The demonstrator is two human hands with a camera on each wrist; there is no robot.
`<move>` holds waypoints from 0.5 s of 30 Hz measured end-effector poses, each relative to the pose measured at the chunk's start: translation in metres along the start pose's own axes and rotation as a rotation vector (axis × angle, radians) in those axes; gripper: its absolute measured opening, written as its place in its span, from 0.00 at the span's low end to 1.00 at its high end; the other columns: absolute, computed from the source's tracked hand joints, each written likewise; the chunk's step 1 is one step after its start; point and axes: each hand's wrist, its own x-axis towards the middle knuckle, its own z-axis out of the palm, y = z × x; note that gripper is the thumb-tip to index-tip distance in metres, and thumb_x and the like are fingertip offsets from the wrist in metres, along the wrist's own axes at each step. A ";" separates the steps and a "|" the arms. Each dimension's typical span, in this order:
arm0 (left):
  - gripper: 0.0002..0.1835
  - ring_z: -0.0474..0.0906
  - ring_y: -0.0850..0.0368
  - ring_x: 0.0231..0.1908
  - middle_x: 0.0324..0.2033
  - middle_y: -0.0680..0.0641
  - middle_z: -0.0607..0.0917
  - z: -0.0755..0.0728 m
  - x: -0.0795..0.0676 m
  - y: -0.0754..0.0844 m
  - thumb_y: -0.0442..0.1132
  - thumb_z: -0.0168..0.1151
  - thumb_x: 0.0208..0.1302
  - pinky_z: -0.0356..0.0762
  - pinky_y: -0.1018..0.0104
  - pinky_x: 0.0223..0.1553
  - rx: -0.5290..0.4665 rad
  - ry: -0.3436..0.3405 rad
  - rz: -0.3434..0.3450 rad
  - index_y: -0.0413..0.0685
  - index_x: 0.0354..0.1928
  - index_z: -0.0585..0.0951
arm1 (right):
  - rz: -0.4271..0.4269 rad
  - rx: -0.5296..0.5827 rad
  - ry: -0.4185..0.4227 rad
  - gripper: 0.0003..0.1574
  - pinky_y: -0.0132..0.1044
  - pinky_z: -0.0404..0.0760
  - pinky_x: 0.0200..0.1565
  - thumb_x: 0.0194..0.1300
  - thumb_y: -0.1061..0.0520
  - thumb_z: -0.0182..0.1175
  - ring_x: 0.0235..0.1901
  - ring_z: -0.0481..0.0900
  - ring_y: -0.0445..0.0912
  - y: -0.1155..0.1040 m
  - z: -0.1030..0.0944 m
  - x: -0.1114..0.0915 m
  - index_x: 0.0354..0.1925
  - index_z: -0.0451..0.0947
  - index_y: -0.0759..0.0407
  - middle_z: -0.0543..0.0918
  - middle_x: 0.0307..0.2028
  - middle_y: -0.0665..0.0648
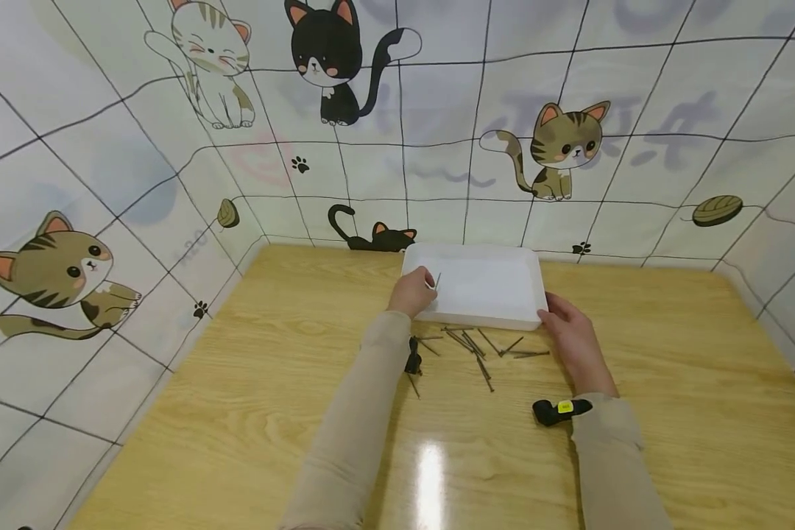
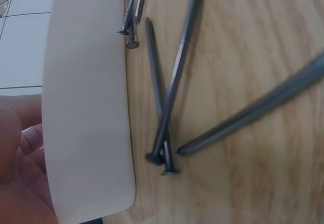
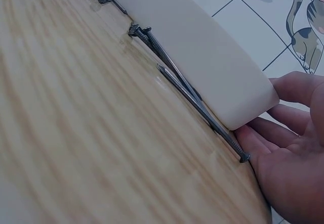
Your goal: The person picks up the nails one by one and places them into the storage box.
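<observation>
Nails lie between the hands, left hand pinching one nail, right hand gripping the tray, likely steadying it.

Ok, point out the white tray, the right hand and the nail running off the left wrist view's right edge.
White tray (image 1: 486, 283): head view, on its bare floor.
Right hand (image 1: 574, 333): head view, on the middle of the hand.
Nail (image 2: 253, 107): left wrist view, midway along its visible shank.

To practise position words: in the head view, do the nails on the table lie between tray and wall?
No, those nails lie on the tray's near side.
</observation>
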 end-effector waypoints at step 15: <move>0.03 0.75 0.56 0.29 0.30 0.50 0.82 0.004 -0.004 0.005 0.34 0.56 0.60 0.73 0.65 0.32 0.252 -0.003 0.048 0.48 0.32 0.79 | -0.023 0.047 -0.012 0.36 0.40 0.59 0.64 0.69 0.50 0.50 0.67 0.56 0.50 -0.003 0.000 0.000 0.70 0.52 0.58 0.57 0.68 0.60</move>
